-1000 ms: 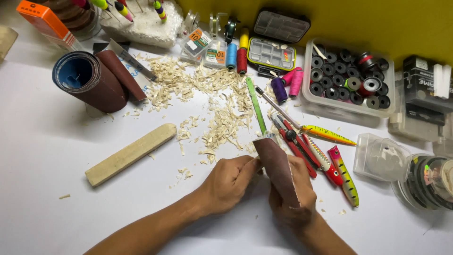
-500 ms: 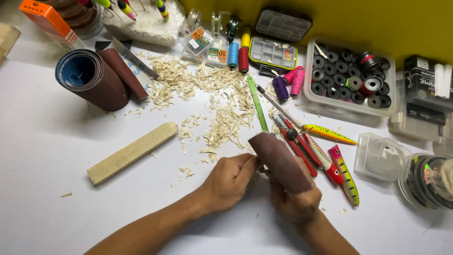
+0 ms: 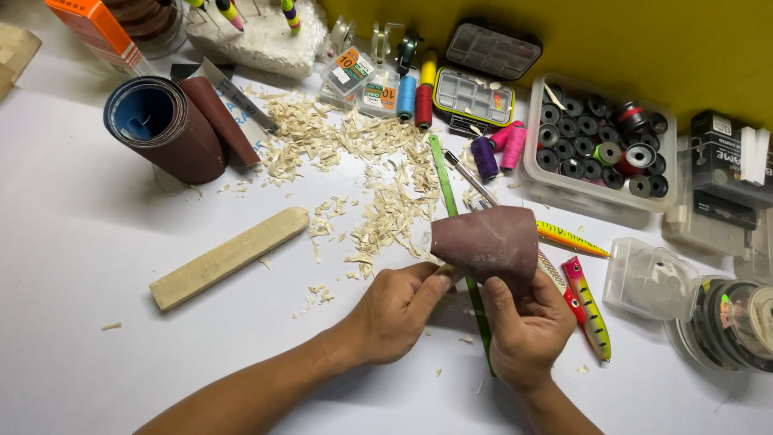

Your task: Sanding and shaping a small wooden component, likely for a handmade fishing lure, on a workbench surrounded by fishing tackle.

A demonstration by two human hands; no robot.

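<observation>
Head view. I have the sandpaper sheet (image 3: pixel 487 244) in front of me, just below the heap of wood shavings (image 3: pixel 366 173). My right hand (image 3: pixel 527 326) is closed on its lower edge, thumb pressed on the front face, and holds it curved like a hood. My left hand (image 3: pixel 398 310) is closed in a pinch at the sheet's left edge; what the pinch holds is hidden under the sheet.

Handling, as I judge it: the sheet is light, limp and gritty, so it will not slip but will crease; best taken at the edges with the abrasive face inward.

Surface: a white tabletop (image 3: pixel 97 266), dusted with shavings. A wooden blank (image 3: pixel 229 258) lies to the left, sandpaper rolls (image 3: pixel 173 129) beyond it. Painted fishing lures (image 3: pixel 588 302) lie just right of my right hand, a bin of spools (image 3: pixel 604 149) behind, against a yellow wall (image 3: pixel 644 40).
</observation>
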